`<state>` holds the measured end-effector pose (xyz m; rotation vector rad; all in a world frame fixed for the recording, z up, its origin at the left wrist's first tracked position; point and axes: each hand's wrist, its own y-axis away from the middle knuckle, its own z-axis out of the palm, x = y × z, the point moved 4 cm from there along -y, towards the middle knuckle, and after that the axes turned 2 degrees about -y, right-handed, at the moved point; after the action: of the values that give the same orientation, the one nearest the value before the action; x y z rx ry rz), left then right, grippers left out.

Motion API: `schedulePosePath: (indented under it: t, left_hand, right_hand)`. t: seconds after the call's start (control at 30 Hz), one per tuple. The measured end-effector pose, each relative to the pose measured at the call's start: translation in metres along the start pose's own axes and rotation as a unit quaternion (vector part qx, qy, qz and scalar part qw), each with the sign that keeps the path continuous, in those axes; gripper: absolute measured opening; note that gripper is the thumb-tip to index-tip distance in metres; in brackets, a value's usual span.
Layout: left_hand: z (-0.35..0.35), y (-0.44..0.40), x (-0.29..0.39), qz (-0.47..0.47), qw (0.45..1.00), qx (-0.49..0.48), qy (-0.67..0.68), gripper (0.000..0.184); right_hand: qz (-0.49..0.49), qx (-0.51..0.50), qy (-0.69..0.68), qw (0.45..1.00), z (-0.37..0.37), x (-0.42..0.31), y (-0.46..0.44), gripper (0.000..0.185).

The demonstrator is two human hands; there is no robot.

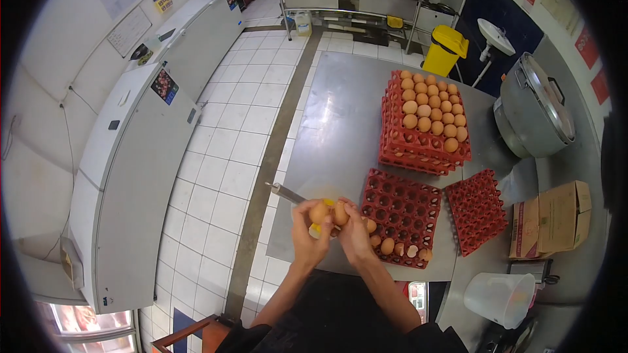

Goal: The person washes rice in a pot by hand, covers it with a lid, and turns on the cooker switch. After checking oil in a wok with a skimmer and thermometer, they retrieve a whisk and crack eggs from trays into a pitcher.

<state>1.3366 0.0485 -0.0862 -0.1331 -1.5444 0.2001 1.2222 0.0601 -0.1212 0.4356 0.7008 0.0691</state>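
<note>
My left hand is closed around a brown egg. Close beside it, my right hand grips another brown egg; whether either shell is cracked I cannot tell. Both are held over a pale, see-through bowl, mostly hidden by my hands, with yellow yolk showing in it. A metal-handled utensil leans out over the bowl's left side, its working end hidden. To the right lies a red egg tray, with several brown eggs or shells along its near and left edges.
Stacked red trays full of brown eggs stand farther back on the steel table. At right are another red tray, a large pot, a cardboard box and a plastic bucket. White freezers line the left wall.
</note>
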Motion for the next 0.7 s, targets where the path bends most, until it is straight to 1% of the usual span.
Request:
schedulePosePath:
  t: [0.03, 0.07, 0.1, 0.13, 0.17, 0.2, 0.23, 0.27, 0.3, 0.33, 0.37, 0.43, 0.47, 0.53, 0.57, 0.6, 0.63, 0.67, 0.7]
  left_hand:
    - [-0.005, -0.001, -0.001, -0.002, 1.0, -0.001, 0.001, 0.042]
    - [-0.01, -0.004, -0.002, 0.009, 0.999, -0.038, -0.026, 0.043]
    - [-0.013, -0.007, -0.002, 0.02, 0.996, -0.074, -0.052, 0.043]
    - [-0.016, -0.013, 0.006, 0.019, 0.996, -0.074, -0.05, 0.043]
    - [-0.012, -0.019, 0.016, 0.022, 0.981, -0.151, -0.119, 0.044]
    - [-0.009, -0.021, 0.02, 0.024, 0.956, -0.226, -0.187, 0.044]
    - [-0.013, -0.024, 0.017, 0.025, 0.956, -0.225, -0.186, 0.044]
    - [-0.015, -0.026, 0.01, 0.04, 0.951, -0.248, -0.182, 0.045]
    - [-0.017, -0.026, 0.006, 0.054, 0.944, -0.272, -0.177, 0.046]
    - [-0.02, -0.027, 0.008, 0.053, 0.944, -0.272, -0.176, 0.046]
    - [-0.023, -0.029, 0.01, 0.046, 0.938, -0.281, -0.196, 0.045]
    - [-0.026, -0.035, 0.01, 0.039, 0.932, -0.29, -0.215, 0.045]
    - [-0.027, -0.037, 0.007, 0.042, 0.927, -0.299, -0.22, 0.044]
    - [-0.03, -0.04, 0.005, 0.043, 0.922, -0.31, -0.226, 0.044]
    - [-0.03, -0.043, 0.006, 0.067, 0.918, -0.31, -0.239, 0.044]
    - [-0.03, -0.044, 0.007, 0.09, 0.912, -0.31, -0.251, 0.045]
    - [-0.03, -0.045, 0.008, 0.09, 0.912, -0.313, -0.251, 0.045]
    - [-0.031, -0.047, 0.011, 0.106, 0.905, -0.311, -0.27, 0.046]
    - [-0.032, -0.047, 0.014, 0.121, 0.898, -0.308, -0.289, 0.046]
  right_hand:
    - [0.03, -0.014, 0.041, 0.999, -0.007, 0.0, 0.0, 0.034]
    - [0.03, -0.013, 0.041, 0.999, -0.008, -0.003, -0.001, 0.034]
    - [0.041, -0.028, 0.092, 0.995, -0.008, -0.005, -0.003, 0.034]
    - [0.053, -0.045, 0.143, 0.987, -0.007, -0.008, -0.005, 0.035]
    - [0.053, -0.044, 0.144, 0.987, -0.009, -0.015, -0.006, 0.035]
    - [0.06, -0.096, 0.21, 0.971, -0.007, -0.021, -0.005, 0.036]
    - [0.065, -0.147, 0.275, 0.948, -0.003, -0.024, -0.004, 0.038]
    - [0.064, -0.147, 0.276, 0.948, -0.002, -0.025, -0.002, 0.038]
    - [0.004, -0.179, 0.33, 0.927, 0.002, -0.028, 0.002, 0.042]
    - [-0.057, -0.21, 0.382, 0.898, 0.007, -0.031, 0.006, 0.045]
    - [-0.057, -0.209, 0.383, 0.898, 0.008, -0.033, 0.007, 0.045]
    - [-0.083, -0.207, 0.449, 0.865, 0.012, -0.037, 0.006, 0.052]
    - [-0.083, -0.206, 0.449, 0.865, 0.011, -0.035, 0.003, 0.052]
    - [-0.217, -0.21, 0.568, 0.766, 0.013, -0.031, -0.001, 0.054]
    - [-0.217, -0.207, 0.567, 0.767, 0.01, -0.027, -0.005, 0.054]
    - [-0.237, -0.205, 0.584, 0.749, 0.009, -0.025, -0.008, 0.057]
    - [-0.257, -0.202, 0.601, 0.73, 0.014, -0.027, -0.008, 0.06]
    - [-0.257, -0.199, 0.601, 0.73, 0.018, -0.03, -0.006, 0.06]
    - [-0.256, -0.188, 0.626, 0.712, 0.022, -0.032, -0.002, 0.061]
